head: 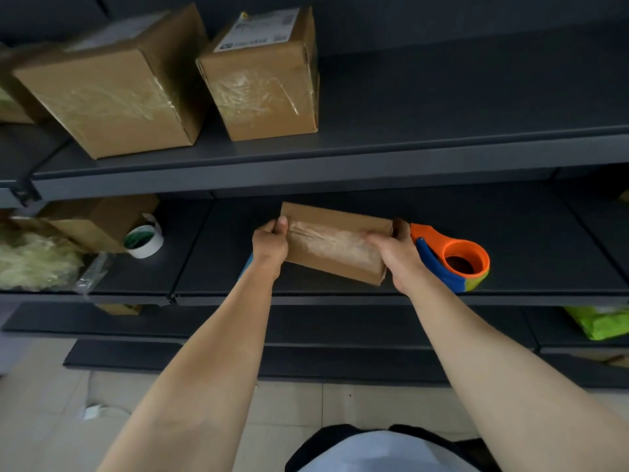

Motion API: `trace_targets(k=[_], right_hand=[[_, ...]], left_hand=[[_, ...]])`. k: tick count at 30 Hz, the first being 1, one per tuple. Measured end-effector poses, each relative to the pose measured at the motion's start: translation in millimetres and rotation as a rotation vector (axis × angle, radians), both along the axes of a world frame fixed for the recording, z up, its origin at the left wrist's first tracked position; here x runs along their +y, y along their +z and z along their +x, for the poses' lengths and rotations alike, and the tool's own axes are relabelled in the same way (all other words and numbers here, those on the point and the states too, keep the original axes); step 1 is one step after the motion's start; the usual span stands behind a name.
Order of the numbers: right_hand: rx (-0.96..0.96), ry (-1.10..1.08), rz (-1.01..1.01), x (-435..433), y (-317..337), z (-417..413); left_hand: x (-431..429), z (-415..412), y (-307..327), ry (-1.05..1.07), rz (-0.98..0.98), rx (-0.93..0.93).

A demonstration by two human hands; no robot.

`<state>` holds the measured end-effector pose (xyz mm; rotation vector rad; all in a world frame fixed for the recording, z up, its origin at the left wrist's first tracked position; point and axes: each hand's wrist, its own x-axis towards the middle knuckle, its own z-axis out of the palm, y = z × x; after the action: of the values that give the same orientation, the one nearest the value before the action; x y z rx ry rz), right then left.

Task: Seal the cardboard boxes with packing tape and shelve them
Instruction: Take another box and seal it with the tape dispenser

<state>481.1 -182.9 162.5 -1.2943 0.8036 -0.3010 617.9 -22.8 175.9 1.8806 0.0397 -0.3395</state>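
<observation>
Gripping the small box (pixel 335 248) at its two ends, the left hand (pixel 270 241) and the right hand (pixel 396 255) are well apart, each clamped on the cardboard. The left thumb lies on the top face at the left end with the fingers curled behind it; the right thumb lies on the top face and the fingers wrap the right end. Wrinkled clear tape runs along the top of the small box. It is over the middle shelf (pixel 544 240), turned so its right end is nearer; I cannot tell whether it rests on the shelf or is held just above it. Just beside the right hand, on the same shelf, lies an orange and blue dispenser (pixel 456 264). Well to the left is a white roll (pixel 144 241), near a carton (pixel 98 219) and a heap of pale filler (pixel 34 260). On the upper shelf (pixel 442 131) a big box (pixel 112 86) and a labelled box (pixel 265 76) stand side by side, both taped. A green bag (pixel 599 321) lies lower down at the right
</observation>
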Motion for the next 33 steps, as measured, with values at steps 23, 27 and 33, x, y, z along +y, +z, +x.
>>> trace_targets(k=[23,27,33], right_hand=[[0.125,0.074,-0.034,19.3,-25.9,-25.7],[0.113,0.127,-0.033,19.8,-29.3,-26.4],[0.146,0.304,-0.178,30.9,-30.5,-31.8]], left_hand=[[-3.9,-63.3,-28.7,-0.070,-0.052,0.108],[4.5,-79.4,-25.3,-0.119,-0.132,0.105],[22.0,-89.4,-32.8,-0.438,-0.106,-0.018]])
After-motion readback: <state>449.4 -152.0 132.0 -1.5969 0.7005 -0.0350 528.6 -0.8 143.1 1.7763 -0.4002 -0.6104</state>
